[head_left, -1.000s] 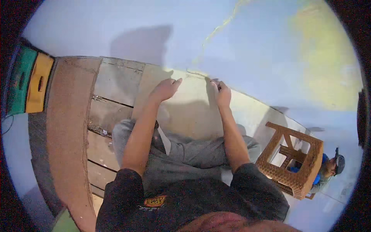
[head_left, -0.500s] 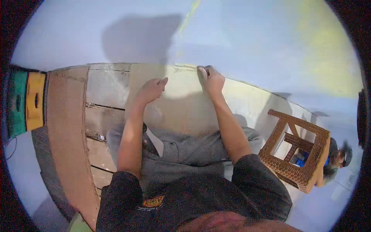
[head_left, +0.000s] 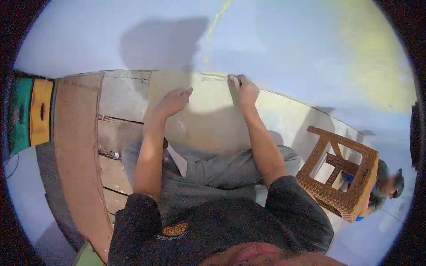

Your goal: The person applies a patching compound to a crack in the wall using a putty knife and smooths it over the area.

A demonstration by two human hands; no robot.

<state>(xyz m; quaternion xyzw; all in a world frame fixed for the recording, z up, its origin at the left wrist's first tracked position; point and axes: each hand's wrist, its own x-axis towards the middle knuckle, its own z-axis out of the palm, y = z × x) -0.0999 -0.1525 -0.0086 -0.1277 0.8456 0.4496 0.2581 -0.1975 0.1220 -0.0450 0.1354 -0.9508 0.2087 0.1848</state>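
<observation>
Pale blue paint, blotched with yellow, covers the wall (head_left: pixel 284 48), the broadest thing about; its lower edge meets boards, among them a tan panel (head_left: pixel 211 133) between the forearms. Left of these runs a long brown strip (head_left: pixel 75 155), and on the right stands a brown woven stool (head_left: pixel 326 191), well apart from the hands. Smaller, at the far left, are drawers (head_left: pixel 41 113) in green and yellow.

The right hand (head_left: pixel 244 91) is up by the seam of panel and wall, its fingers bent and its thumb pointing along them. Something dark shows between them, but I cannot tell whether it is a pinched object or only shadow. The left hand (head_left: pixel 174 102) hangs apart from it, fingers curled and thumb drawn in; whether it pinches anything is too small to tell.

Smallest is a thin ragged line (head_left: pixel 213 75) along the seam, just left of the right thumb. Good handling here, I judge, means a relaxed right wrist, small controlled movements and the left hand close enough to steady things. Keeping the head's shadow to the left, off that bright patch, should help the eye.
</observation>
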